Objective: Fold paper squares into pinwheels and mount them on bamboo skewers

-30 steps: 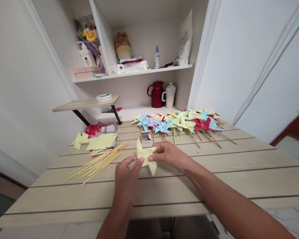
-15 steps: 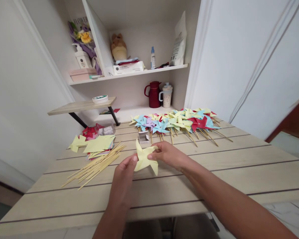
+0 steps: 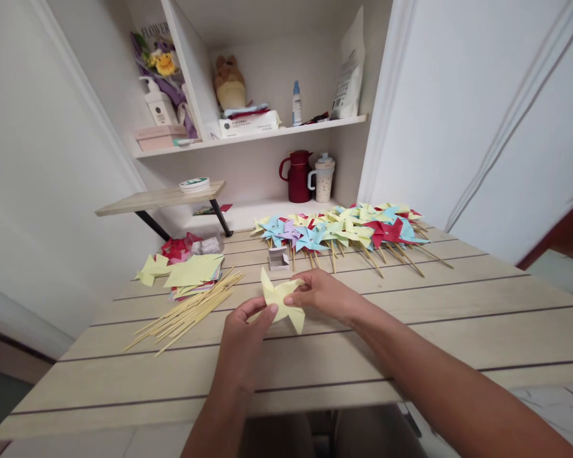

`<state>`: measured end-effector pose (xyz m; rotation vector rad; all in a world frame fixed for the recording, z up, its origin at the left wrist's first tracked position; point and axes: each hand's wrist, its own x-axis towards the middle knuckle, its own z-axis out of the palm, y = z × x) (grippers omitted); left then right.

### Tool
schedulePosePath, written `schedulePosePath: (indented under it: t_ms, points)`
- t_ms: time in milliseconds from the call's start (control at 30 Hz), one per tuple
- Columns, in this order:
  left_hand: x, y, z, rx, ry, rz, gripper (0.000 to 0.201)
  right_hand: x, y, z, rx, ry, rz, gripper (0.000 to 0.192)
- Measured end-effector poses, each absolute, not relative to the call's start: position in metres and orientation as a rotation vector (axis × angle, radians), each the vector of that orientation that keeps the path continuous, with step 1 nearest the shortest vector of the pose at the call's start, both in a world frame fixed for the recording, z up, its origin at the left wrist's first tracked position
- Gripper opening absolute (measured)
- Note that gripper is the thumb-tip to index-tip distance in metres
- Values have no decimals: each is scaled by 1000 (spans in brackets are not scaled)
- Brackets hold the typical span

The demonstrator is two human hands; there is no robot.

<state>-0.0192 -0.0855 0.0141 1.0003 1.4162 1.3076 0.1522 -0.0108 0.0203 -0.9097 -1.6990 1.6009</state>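
Head view shows me a yellow paper pinwheel (image 3: 275,292) between both hands, on the near side of the little open box (image 3: 279,259), and I think it's best to press the folds softly near the middle so the paper won't pop open or rip. On its left edge, the left hand (image 3: 246,324) pinches with the thumb on top; the right hand (image 3: 319,296) comes in from the side, bent fingers gripping the paper, thumb close to the middle, some fingertips hidden from me.

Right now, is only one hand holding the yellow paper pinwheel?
No, the left hand and the right hand both hold the yellow paper pinwheel, one at each side.
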Motion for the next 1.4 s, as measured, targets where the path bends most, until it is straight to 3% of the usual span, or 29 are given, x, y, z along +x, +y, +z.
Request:
schedulePosePath:
  t_ms: [233, 567, 833, 1133, 1400]
  points:
    - [-13, -84, 9, 971, 1484, 1242, 46, 151, -13, 25, -955, -1669, 1599, 17]
    - [-6, -85, 9, 893, 1434, 1364, 42, 149, -14, 23, -951, -1659, 1611, 20]
    - [-5, -88, 10, 941, 1352, 1335, 55, 150, -14, 25, -968, -1653, 1609, 18]
    - [-8, -85, 2, 923, 1436, 1468, 41, 148, -16, 24, -937, -1688, 1597, 28]
    - [-6, -84, -6, 900, 1461, 1516, 37, 144, -19, 25, -892, -1628, 1734, 19]
